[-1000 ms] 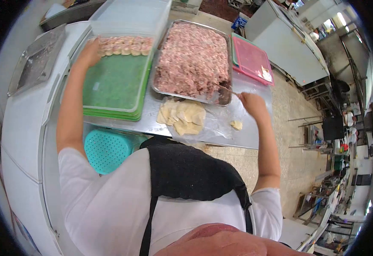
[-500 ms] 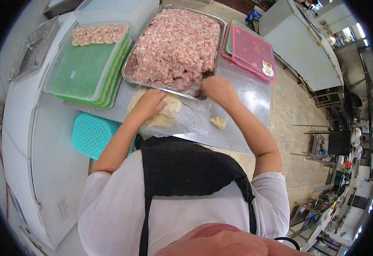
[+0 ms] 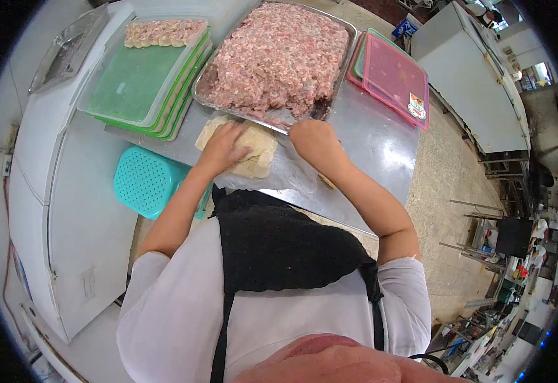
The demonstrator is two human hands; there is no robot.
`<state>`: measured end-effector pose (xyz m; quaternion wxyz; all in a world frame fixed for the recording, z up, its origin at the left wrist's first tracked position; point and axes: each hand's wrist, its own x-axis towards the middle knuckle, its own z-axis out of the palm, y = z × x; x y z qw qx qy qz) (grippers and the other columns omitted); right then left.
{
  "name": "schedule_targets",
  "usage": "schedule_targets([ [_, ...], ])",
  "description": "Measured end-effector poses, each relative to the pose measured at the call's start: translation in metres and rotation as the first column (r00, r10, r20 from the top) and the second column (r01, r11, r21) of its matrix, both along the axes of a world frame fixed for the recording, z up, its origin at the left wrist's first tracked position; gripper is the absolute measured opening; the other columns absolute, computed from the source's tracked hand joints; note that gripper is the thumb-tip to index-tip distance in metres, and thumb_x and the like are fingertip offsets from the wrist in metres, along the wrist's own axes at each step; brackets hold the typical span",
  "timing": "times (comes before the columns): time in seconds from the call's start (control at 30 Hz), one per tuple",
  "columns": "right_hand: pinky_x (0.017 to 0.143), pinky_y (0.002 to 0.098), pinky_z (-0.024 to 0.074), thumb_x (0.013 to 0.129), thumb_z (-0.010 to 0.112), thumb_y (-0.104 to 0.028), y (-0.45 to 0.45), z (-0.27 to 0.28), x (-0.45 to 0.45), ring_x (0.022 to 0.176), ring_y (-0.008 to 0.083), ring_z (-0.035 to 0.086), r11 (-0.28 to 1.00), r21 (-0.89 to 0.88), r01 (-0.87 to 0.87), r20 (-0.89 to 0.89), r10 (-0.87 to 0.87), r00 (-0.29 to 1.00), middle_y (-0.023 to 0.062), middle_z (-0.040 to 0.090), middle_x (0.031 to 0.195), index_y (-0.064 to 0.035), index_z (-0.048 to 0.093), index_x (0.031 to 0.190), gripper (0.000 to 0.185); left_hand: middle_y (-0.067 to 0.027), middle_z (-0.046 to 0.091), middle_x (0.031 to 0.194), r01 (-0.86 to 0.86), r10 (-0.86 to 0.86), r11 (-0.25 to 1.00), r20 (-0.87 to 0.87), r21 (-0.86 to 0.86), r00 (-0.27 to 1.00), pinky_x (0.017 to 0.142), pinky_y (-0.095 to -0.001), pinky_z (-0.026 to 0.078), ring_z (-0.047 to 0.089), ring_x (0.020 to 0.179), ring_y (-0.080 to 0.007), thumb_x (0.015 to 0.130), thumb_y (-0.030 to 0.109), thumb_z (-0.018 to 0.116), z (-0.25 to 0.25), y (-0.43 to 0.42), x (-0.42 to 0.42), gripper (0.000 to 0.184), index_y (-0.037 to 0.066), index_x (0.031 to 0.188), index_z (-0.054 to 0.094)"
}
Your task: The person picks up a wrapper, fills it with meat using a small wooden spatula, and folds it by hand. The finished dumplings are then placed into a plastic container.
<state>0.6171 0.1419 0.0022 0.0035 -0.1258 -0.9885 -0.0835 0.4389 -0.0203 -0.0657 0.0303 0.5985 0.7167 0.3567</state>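
My left hand lies on a stack of pale yellow dough wrappers, its thumb spread away from the fingers. The wrappers rest on a clear plastic sheet at the table's near edge. My right hand is closed at the near rim of a large metal tray. What it grips is hidden, though a pale, blurred shape shows beside the knuckles. The tray holds a big mound of raw ground meat. A small piece of dough is partly covered by my right forearm.
Green-rimmed plastic trays are stacked at the left, the top one holding a row of filled dumplings. Pink and green lids lie at the right of the metal table. A turquoise perforated basket stands below left.
My right hand has shifted slightly left along the tray's near rim. My left hand has flattened over the wrappers with its thumb spread. The whole view has moved slightly.
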Motion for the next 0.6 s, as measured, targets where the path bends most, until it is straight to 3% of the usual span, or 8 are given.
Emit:
schedule_targets([
  [0.07,0.054,0.0411,0.0530,0.073,0.058,-0.014,0.017,0.010,0.010,0.065,0.0298,0.068,0.999,0.014,-0.032,-0.050,0.033,0.998,0.0159,0.066,0.069,-0.0049,0.070,0.070,0.015,-0.0117,0.061,0.095,0.056,-0.049,0.994,0.077,-0.092,0.996,0.082,-0.0338,0.047,0.059,0.092,-0.0281,0.081,0.015,0.064,-0.005,0.001,-0.014,0.019,0.003,0.096,0.065],
  [0.13,0.055,0.0423,0.0531,0.074,0.056,-0.014,0.043,0.045,0.010,0.064,0.0313,0.067,0.984,-0.090,0.150,0.117,-0.139,0.983,0.0168,0.066,0.069,-0.0033,0.068,0.069,0.017,-0.0117,0.062,0.096,0.121,-0.095,0.978,0.154,-0.172,0.984,0.081,-0.0334,0.047,0.060,0.091,-0.0274,0.082,0.016,0.064,-0.006,-0.002,-0.025,0.020,0.003,0.097,0.065],
  [0.3,0.057,0.0446,0.0527,0.077,0.054,-0.014,0.008,0.005,-0.002,0.065,0.0338,0.066,0.971,-0.099,0.215,0.079,-0.208,0.975,0.0192,0.066,0.072,-0.0015,0.068,0.072,0.019,-0.0106,0.064,0.091,0.026,-0.040,0.999,0.404,0.041,0.914,0.080,-0.0328,0.047,0.061,0.088,-0.0260,0.081,0.016,0.065,0.004,-0.011,-0.045,0.017,0.002,0.091,0.065],
  [0.43,0.063,0.0448,0.0524,0.079,0.054,-0.019,0.007,0.008,-0.004,0.069,0.0368,0.065,0.923,-0.297,0.245,-0.013,-0.260,0.965,0.0222,0.064,0.073,-0.0016,0.067,0.074,0.022,-0.0098,0.064,0.092,0.106,-0.094,0.994,0.443,-0.001,0.892,0.080,-0.0340,0.048,0.060,0.088,-0.0268,0.081,0.017,0.065,-0.010,0.000,-0.049,0.016,0.003,0.088,0.064],
  [0.47,0.065,0.0446,0.0523,0.080,0.055,-0.022,0.013,0.013,-0.004,0.070,0.0374,0.065,0.859,-0.407,0.311,0.005,-0.338,0.941,0.0226,0.064,0.074,-0.0013,0.067,0.073,0.025,-0.0103,0.063,0.090,0.162,-0.176,0.984,0.230,0.079,0.957,0.080,-0.0350,0.047,0.060,0.087,-0.0284,0.080,0.017,0.065,-0.019,0.003,-0.046,0.017,0.003,0.089,0.064],
  [0.5,0.064,0.0455,0.0521,0.084,0.053,-0.029,0.013,0.022,-0.009,0.071,0.0368,0.065,0.858,-0.367,0.360,0.046,-0.370,0.928,0.0209,0.065,0.075,-0.0031,0.068,0.077,0.031,-0.0108,0.062,0.089,0.233,-0.235,0.962,0.002,0.146,0.972,0.080,-0.0360,0.047,0.059,0.087,-0.0301,0.079,0.018,0.066,-0.024,0.004,-0.046,0.018,0.003,0.090,0.065],
  [0.53,0.064,0.0455,0.0521,0.084,0.053,-0.029,0.012,0.026,-0.017,0.071,0.0368,0.065,0.856,-0.362,0.368,0.051,-0.377,0.925,0.0209,0.065,0.075,-0.0031,0.068,0.077,0.031,-0.0108,0.062,0.089,0.239,-0.242,0.959,0.007,0.150,0.970,0.080,-0.0360,0.047,0.059,0.087,-0.0301,0.079,0.018,0.066,-0.027,0.004,-0.049,0.018,0.003,0.090,0.065],
  [0.6,0.064,0.0466,0.0516,0.088,0.050,-0.033,0.005,0.028,-0.037,0.073,0.0358,0.065,0.903,-0.152,0.402,0.283,-0.350,0.893,0.0185,0.066,0.078,-0.0060,0.069,0.081,0.034,-0.0106,0.063,0.091,0.334,-0.309,0.940,0.253,-0.066,0.917,0.080,-0.0374,0.048,0.059,0.087,-0.0312,0.078,0.016,0.066,-0.030,0.005,-0.056,0.018,0.003,0.091,0.063],
])
